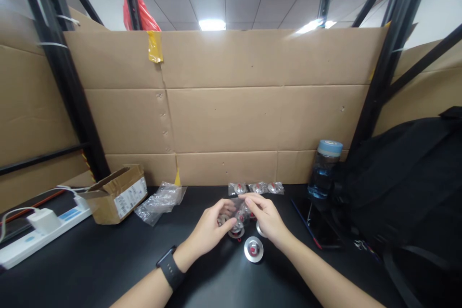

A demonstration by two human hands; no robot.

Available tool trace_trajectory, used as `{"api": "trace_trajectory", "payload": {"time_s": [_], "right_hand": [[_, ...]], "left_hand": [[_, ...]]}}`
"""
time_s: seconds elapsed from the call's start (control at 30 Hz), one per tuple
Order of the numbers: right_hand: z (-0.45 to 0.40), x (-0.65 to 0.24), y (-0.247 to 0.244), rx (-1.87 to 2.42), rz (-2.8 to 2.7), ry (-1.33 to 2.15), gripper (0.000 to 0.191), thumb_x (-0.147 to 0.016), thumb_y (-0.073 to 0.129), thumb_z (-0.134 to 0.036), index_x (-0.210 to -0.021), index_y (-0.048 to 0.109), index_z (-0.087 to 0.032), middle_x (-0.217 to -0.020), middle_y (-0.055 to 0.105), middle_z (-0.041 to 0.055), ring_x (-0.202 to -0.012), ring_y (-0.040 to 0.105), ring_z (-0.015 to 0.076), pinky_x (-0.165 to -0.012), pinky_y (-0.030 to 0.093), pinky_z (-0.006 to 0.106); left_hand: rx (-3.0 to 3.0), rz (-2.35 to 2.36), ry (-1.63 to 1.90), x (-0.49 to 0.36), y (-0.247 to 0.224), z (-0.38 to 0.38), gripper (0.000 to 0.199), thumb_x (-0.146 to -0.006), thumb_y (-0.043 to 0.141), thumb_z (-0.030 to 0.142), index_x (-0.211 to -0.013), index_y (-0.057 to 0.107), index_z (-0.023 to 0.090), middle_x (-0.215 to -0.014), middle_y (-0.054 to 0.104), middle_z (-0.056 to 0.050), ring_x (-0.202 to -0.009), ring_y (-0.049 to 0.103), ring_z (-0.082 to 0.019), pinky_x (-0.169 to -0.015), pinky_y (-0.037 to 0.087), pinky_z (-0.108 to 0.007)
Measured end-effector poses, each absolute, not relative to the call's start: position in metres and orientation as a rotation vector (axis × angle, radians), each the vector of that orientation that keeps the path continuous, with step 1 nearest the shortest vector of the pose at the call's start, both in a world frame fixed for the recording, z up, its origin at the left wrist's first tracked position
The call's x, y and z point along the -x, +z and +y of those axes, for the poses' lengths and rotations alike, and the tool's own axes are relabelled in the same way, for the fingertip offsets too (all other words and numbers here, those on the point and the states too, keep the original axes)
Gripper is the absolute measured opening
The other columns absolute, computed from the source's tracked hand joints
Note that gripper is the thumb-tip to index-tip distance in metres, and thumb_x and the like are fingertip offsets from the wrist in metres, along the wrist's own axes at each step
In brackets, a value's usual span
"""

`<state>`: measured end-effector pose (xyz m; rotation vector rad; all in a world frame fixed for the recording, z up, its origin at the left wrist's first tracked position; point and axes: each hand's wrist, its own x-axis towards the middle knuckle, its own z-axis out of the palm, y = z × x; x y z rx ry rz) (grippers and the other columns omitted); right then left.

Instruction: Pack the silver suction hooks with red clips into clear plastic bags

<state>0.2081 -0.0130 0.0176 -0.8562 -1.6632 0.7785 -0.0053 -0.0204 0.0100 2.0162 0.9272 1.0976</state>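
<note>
Between my hands is a small clear plastic bag with shiny contents that I cannot clearly make out. My left hand, below a black wristwatch, curls its fingers and thumb around the bag's left side. My right hand pinches the bag's upper right edge with thumb and fingers. Just below the hands, a round silver metal disc with a red centre lies on the black table. Similar silver pieces show partly under and beside the hands. Beyond them, several bagged discs lie in a row.
Left on the black table are a crumpled clear plastic bag, an open cardboard box and a white power strip. To the right are a dark phone, a blue-lidded bottle and a black backpack. Cardboard walls the back.
</note>
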Motion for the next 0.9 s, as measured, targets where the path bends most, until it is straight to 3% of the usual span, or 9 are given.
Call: {"api": "trace_trajectory", "payload": {"time_s": [0.13, 0.23, 0.37, 0.47, 0.67, 0.8, 0.9], "right_hand": [[-0.016, -0.208, 0.024, 0.852, -1.607, 0.739, 0.040, -0.099, 0.055, -0.051, -0.115, 0.077, -0.022, -0.121, 0.072, 0.0107, -0.118, 0.063, 0.0263, -0.108, 0.044, 0.041], [-0.020, -0.206, 0.027, 0.850, -1.580, 0.775, 0.040, -0.098, 0.056, -0.051, -0.115, 0.077, -0.022, -0.118, 0.073, 0.0100, -0.109, 0.066, 0.0249, -0.100, 0.050, 0.039], [-0.025, -0.202, 0.025, 0.858, -1.566, 0.902, 0.040, -0.097, 0.057, -0.052, -0.117, 0.074, -0.022, -0.110, 0.074, 0.0088, -0.090, 0.068, 0.0213, -0.081, 0.055, 0.035], [-0.029, -0.199, 0.023, 0.822, -1.559, 1.018, 0.038, -0.093, 0.065, -0.047, -0.123, 0.070, -0.023, -0.109, 0.073, 0.0076, -0.087, 0.069, 0.0195, -0.080, 0.056, 0.034], [-0.034, -0.196, 0.022, 0.782, -1.558, 1.153, 0.058, -0.087, 0.074, -0.034, -0.139, 0.051, -0.025, -0.095, 0.072, 0.0037, -0.075, 0.070, 0.0164, -0.075, 0.058, 0.033], [-0.031, -0.197, 0.023, 0.765, -1.516, 1.175, 0.055, -0.087, 0.074, -0.036, -0.136, 0.051, -0.024, -0.084, 0.069, -0.0002, -0.065, 0.066, 0.0135, -0.067, 0.055, 0.029], [-0.026, -0.200, 0.023, 0.769, -1.491, 1.100, 0.041, -0.088, 0.073, -0.040, -0.122, 0.060, -0.022, -0.082, 0.068, -0.0002, -0.066, 0.065, 0.0133, -0.064, 0.053, 0.026]], "left_hand": [[-2.019, 0.914, 1.077, 0.003, 0.008, -0.022, 0.027, -0.093, 0.064, 0.030, -0.119, 0.062, 0.022, -0.114, 0.073, -0.006, -0.105, 0.069, -0.019, -0.098, 0.053, -0.031], [-2.004, 0.929, 1.128, 0.002, 0.009, -0.023, 0.024, -0.094, 0.062, 0.033, -0.116, 0.064, 0.022, -0.114, 0.073, -0.006, -0.105, 0.069, -0.020, -0.095, 0.053, -0.031], [-1.907, 0.934, 1.187, 0.001, 0.010, -0.022, 0.024, -0.096, 0.059, 0.040, -0.104, 0.067, 0.019, -0.101, 0.074, -0.006, -0.088, 0.071, -0.019, -0.082, 0.056, -0.029], [-1.825, 0.917, 1.194, 0.001, 0.012, -0.023, 0.027, -0.096, 0.059, 0.043, -0.099, 0.066, 0.017, -0.093, 0.074, -0.006, -0.074, 0.072, -0.018, -0.071, 0.057, -0.028], [-1.736, 0.885, 1.204, 0.004, 0.019, -0.025, 0.034, -0.091, 0.067, 0.040, -0.116, 0.058, 0.018, -0.084, 0.076, -0.006, -0.070, 0.073, -0.019, -0.068, 0.058, -0.029], [-1.767, 0.912, 1.240, 0.010, 0.024, -0.024, 0.042, -0.091, 0.067, 0.040, -0.125, 0.053, 0.019, -0.080, 0.076, -0.003, -0.067, 0.072, -0.018, -0.069, 0.056, -0.028], [-1.843, 0.947, 1.221, 0.015, 0.028, -0.024, 0.037, -0.092, 0.066, 0.039, -0.121, 0.058, 0.019, -0.079, 0.076, -0.003, -0.069, 0.071, -0.018, -0.069, 0.055, -0.027]]}}
